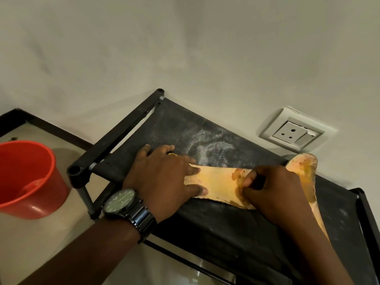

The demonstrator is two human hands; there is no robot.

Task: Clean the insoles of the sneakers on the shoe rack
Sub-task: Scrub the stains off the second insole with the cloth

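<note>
A tan insole (220,182) lies flat on the dusty black fabric top of the shoe rack (205,227). It has brown stains near its middle. My left hand (164,175) presses its left end down with straight fingers; a watch is on that wrist. My right hand (271,188) has its fingers curled, with the fingertips on the stained patch. Whether something small is inside that hand is hidden. A second stained tan insole (306,171) lies to the right, partly under my right forearm.
A red plastic bucket (26,177) stands on the pale floor left of the rack. The rack stands against a white wall with a white socket plate (292,132) just above its right half. Black frame tubes (115,138) edge the rack's left side.
</note>
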